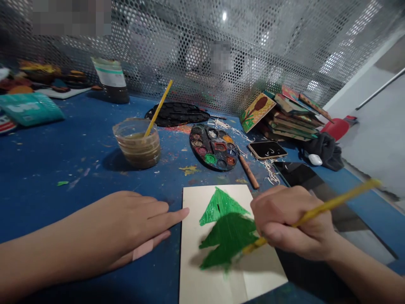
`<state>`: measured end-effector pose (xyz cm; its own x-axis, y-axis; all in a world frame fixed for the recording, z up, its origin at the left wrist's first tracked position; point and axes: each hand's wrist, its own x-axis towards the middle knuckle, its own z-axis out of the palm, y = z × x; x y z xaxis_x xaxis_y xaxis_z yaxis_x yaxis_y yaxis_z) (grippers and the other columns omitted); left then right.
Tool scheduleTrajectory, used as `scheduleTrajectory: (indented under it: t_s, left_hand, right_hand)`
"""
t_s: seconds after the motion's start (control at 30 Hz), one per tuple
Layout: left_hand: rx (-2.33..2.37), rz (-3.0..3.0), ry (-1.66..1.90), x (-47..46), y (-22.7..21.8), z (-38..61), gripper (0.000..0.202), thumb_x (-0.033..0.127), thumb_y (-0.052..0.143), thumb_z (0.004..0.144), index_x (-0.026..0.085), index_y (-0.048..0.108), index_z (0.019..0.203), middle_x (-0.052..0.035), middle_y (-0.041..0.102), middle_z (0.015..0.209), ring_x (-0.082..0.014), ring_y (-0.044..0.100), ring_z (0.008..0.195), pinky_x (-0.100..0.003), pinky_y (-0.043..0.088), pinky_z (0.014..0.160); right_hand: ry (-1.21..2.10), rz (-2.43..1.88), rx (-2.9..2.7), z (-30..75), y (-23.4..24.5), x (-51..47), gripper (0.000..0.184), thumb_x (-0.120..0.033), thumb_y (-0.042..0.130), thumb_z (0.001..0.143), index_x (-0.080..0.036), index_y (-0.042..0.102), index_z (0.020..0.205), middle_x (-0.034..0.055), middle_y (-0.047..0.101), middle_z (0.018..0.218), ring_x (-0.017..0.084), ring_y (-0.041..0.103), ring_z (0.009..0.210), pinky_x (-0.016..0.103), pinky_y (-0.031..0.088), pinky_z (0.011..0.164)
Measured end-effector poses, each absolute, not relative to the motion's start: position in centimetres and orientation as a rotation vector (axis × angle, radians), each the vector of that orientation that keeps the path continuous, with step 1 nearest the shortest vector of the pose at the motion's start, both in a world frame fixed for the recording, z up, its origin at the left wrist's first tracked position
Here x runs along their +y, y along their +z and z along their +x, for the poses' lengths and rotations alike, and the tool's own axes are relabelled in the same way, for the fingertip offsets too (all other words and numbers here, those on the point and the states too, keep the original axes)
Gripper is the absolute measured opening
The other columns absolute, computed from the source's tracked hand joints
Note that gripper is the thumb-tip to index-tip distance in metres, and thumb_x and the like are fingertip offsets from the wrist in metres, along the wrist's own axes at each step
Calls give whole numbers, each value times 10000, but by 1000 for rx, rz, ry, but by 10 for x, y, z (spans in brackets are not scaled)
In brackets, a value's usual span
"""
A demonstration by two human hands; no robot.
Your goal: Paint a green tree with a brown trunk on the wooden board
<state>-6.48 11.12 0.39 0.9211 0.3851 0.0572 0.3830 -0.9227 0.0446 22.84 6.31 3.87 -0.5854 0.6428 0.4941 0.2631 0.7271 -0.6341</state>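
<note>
My right hand [292, 221] grips a yellow-handled paintbrush [337, 204], its tip lowered to the lower part of a green painted tree shape [228, 234]. The tree is on a cream-coloured board [196, 287] in front of me; its upper tier is bright green, and the lower tiers lie in my hand's shadow. My left hand [139, 223] rests flat on the blue table, fingers stretched out, the index fingertip touching the board's left edge. Beyond the board sits an oval paint palette [207, 142] with several colour wells, one of them bright green.
A plastic cup [137, 145] of murky water holds another yellow brush [160, 107]. A wooden-handled tool [248, 172] lies beside the palette, near a phone [267, 150]. Painted boards [291, 120] are stacked at back right. A dark glossy panel [344, 223] lies under my right arm.
</note>
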Motion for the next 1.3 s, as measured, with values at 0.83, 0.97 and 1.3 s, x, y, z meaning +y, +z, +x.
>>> scheduleTrajectory:
  t_s: [0.83, 0.97, 1.3]
  left_hand:
    - [615, 3140, 75, 114, 3, -67, 550, 98, 398, 897, 350, 330, 1381, 50, 699, 1029, -173, 674, 862, -280, 440, 745]
    - [605, 3128, 94, 113, 3, -68, 532, 102, 401, 898, 345, 352, 1368, 49, 699, 1001, -174, 671, 831, -285, 442, 723]
    - [653, 3117, -15, 112, 4, -67, 573, 89, 417, 901, 365, 302, 1389, 64, 680, 1039, -165, 660, 861, -278, 439, 730]
  right_hand:
    - [244, -1017, -2129, 244, 49, 83, 403, -256, 483, 937, -187, 473, 540, -39, 480, 467, 65, 430, 416, 201, 328, 421]
    - [137, -893, -2204, 247, 48, 83, 376, -286, 476, 949, -196, 520, 587, -10, 536, 513, 94, 492, 464, 227, 385, 476]
    - [333, -905, -2143, 245, 41, 85, 413, -302, 473, 953, -185, 505, 558, -26, 504, 483, 76, 471, 444, 197, 365, 446]
